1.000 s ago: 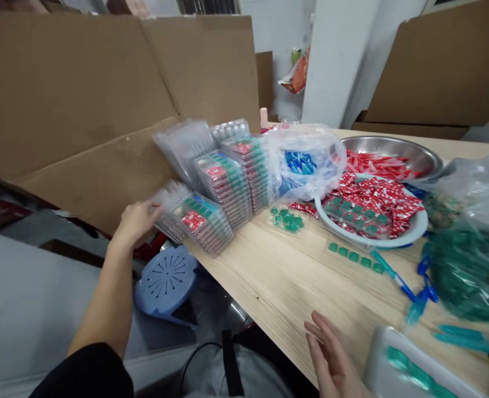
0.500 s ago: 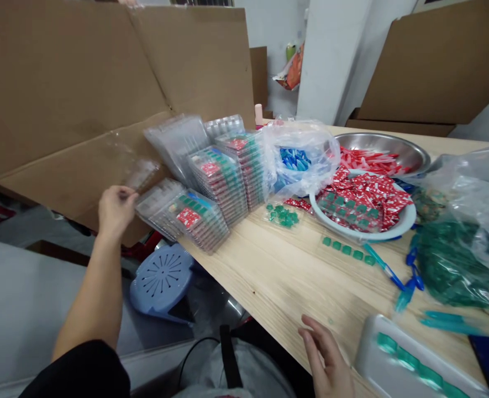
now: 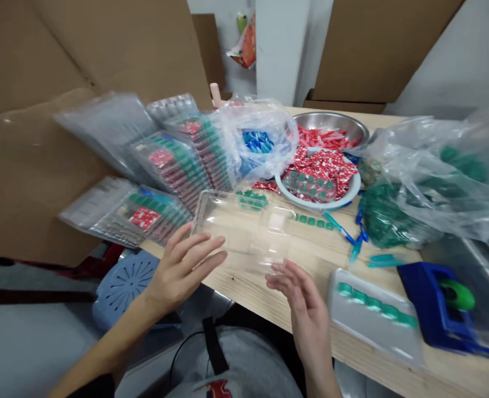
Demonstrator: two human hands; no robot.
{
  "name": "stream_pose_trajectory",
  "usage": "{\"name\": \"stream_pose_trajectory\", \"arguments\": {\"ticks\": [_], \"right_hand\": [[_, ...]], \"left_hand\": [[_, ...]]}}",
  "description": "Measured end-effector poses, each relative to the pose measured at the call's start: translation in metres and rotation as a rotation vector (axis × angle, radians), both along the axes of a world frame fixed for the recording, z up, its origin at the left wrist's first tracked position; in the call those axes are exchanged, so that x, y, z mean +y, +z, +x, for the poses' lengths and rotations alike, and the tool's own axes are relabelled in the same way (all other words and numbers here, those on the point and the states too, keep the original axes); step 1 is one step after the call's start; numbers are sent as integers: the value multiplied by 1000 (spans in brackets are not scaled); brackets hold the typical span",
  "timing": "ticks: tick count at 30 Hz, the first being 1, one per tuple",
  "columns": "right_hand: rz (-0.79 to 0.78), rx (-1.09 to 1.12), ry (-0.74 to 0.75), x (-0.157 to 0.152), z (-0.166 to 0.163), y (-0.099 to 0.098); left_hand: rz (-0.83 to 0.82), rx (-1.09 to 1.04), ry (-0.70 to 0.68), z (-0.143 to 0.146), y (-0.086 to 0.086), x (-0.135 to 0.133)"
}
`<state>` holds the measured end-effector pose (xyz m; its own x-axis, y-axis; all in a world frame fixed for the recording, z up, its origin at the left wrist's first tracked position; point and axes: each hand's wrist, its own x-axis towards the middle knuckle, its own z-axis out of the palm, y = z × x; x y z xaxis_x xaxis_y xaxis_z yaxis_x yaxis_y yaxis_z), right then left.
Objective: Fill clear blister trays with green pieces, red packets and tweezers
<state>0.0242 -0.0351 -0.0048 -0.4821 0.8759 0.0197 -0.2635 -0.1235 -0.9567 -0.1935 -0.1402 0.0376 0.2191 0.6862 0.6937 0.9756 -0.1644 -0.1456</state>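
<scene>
A clear plastic clamshell pack point(image 3: 244, 235), opened out flat with nothing inside, is tilted over the front of the table. My left hand point(image 3: 180, 273) grips its left end, with the fingers lying across the plastic and the thumb hidden. By the lower right corner is my right hand point(image 3: 308, 309), its fingers loosely stretched toward the edge; whether they touch it I cannot tell. Right of that hand lies a grey-white tray or case point(image 3: 372, 315) with a row of green pieces on top. Through the clear plastic, small green pieces point(image 3: 252, 200) show on the table.
Filled clamshell packs point(image 3: 167, 163) stand in stacks at the left, beside a big cardboard box point(image 3: 29, 166). Behind are a bag of blue pieces point(image 3: 257, 142), a bowl of red sachets point(image 3: 354, 193) and a steel bowl point(image 3: 362, 130). A blue tape dispenser point(image 3: 429, 298) sits at the right.
My left hand has come from the far left to the table front with the clear clamshell. My right hand has moved up and left toward it. The view has turned right.
</scene>
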Motion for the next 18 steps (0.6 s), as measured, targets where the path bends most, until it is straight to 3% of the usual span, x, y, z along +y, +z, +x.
{"name": "stream_pose_trajectory", "arguments": {"ticks": [6,12,18], "right_hand": [[-40,117,-73,4,-7,8],[-20,286,-53,-5,-10,18],[232,-21,-216,-8,-11,16]], "left_hand": [[21,-136,-4,10,-13,6],[-77,-366,-8,32,-22,8],[-122,-342,-46,48,-28,7]]}}
